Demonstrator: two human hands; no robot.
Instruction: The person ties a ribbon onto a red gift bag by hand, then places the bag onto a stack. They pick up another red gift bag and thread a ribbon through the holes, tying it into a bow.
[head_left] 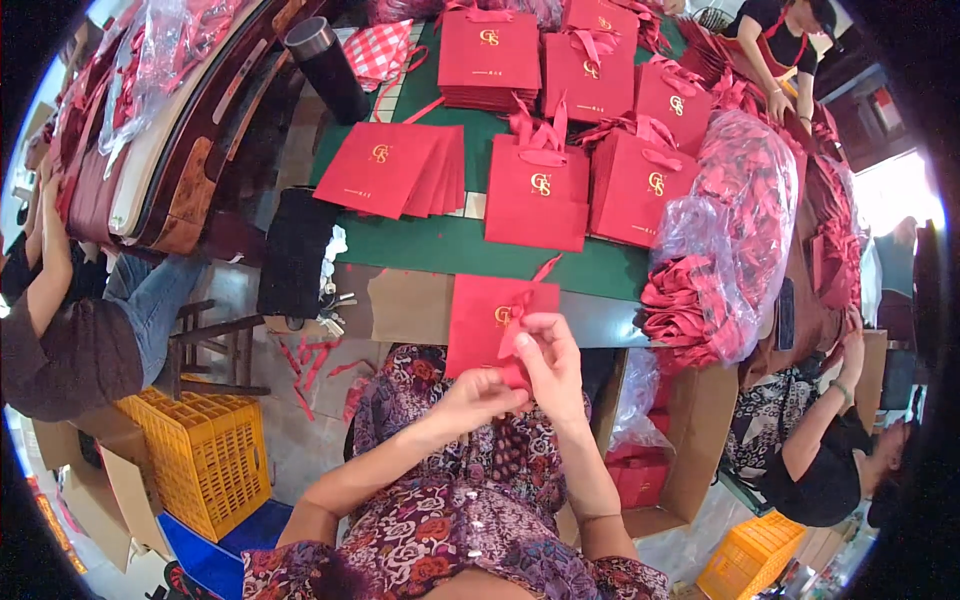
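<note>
A red paper gift bag [474, 325] with a gold emblem lies at the table's near edge, partly over my lap. Both hands are in front of its lower right part. My left hand [475, 398] is closed in a pinch on the red ribbon [513, 377]. Right beside it, the thumb and fingers of my right hand [553, 365] are pressed together on the same ribbon. Part of the ribbon stands up in a loop above the fingers, and a loose end sticks out past the bag's top edge. My fingers hide where the ribbon meets the bag.
Stacked red bags [540, 190] with ribbon handles cover the green table [610, 268]. Clear plastic bags of red ribbons [735, 200] lie to the right. A black tumbler [328, 70] stands at far left. Open cardboard boxes [692, 440] and yellow crates [205, 460] flank me; other people work around the table.
</note>
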